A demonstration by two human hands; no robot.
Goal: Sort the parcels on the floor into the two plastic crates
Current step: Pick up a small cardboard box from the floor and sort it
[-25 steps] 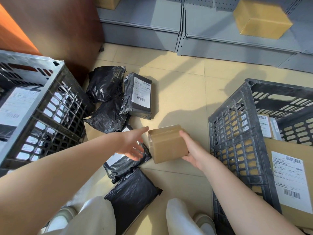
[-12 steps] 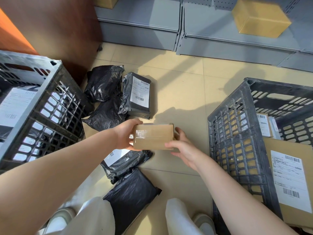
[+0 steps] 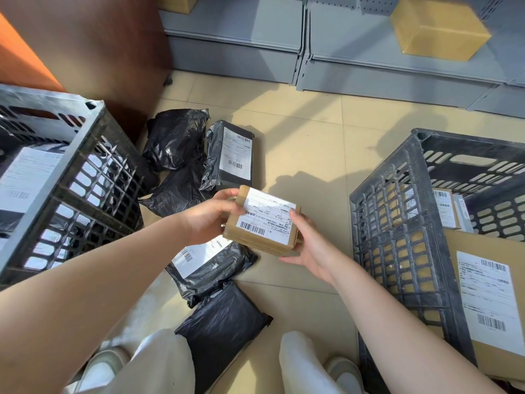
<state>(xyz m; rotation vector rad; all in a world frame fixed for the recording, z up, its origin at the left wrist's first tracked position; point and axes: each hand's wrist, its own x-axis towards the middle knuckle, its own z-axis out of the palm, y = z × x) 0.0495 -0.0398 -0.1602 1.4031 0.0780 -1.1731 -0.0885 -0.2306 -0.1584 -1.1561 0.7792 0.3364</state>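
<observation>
A small brown cardboard box [image 3: 262,223] with a white shipping label facing up is held above the floor between both hands. My left hand [image 3: 208,217] grips its left end, thumb on the top edge. My right hand [image 3: 308,241] holds its right side and underside. Several black plastic mailer bags lie on the tiled floor: one with a label [image 3: 231,156], one under the box [image 3: 207,265], one between my feet [image 3: 224,328]. The left crate [image 3: 93,177] holds labelled bags. The right crate [image 3: 397,223] holds cardboard boxes.
Grey metal shelving [image 3: 355,66] runs along the back, with a cardboard box [image 3: 439,27] on it. A brown wooden cabinet [image 3: 93,46] stands behind the left crate. My shoes and trouser legs [image 3: 301,362] are at the bottom.
The box has been lifted off the floor and turned over, so its labelled face now points up. Both hands have risen with it.
</observation>
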